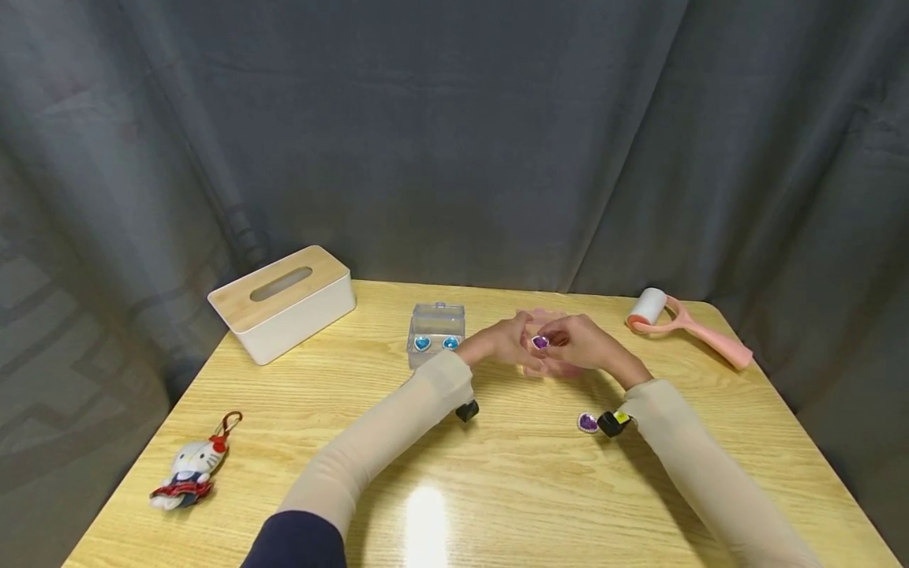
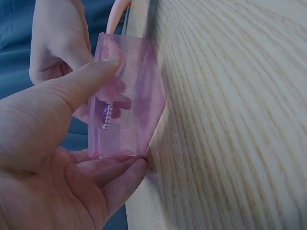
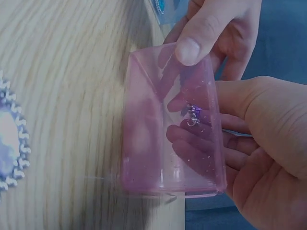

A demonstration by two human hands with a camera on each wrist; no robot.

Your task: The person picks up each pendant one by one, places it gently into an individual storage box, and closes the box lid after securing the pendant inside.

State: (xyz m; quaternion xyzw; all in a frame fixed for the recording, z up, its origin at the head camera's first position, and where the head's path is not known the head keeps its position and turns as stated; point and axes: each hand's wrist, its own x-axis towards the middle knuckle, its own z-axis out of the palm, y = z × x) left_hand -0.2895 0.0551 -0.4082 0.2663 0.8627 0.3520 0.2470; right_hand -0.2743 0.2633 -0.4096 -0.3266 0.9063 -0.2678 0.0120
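My left hand [image 1: 503,341] holds a see-through pink plastic box [image 2: 148,91], its thumb over the near wall and its fingers at the end. The box is tilted up in both wrist views. Reaching inside, my right hand [image 1: 588,344] pinches a purple gem [image 1: 540,342] with a beaded silver rim, seen through the pink wall [image 3: 193,115]. A second purple heart-shaped gem [image 1: 587,423] lies on the table beside the right wrist camera. Left of the hands stands an open clear box [image 1: 439,322] with two blue heart gems [image 1: 422,343] in it.
A white tissue box [image 1: 298,319] with a wooden lid stands at the back left. A plush cat keychain [image 1: 190,473] lies at the front left of the wooden table [image 1: 497,505]. At the back right rests a pink-handled lint roller [image 1: 699,327]. Grey curtains [image 1: 426,142] hang behind.
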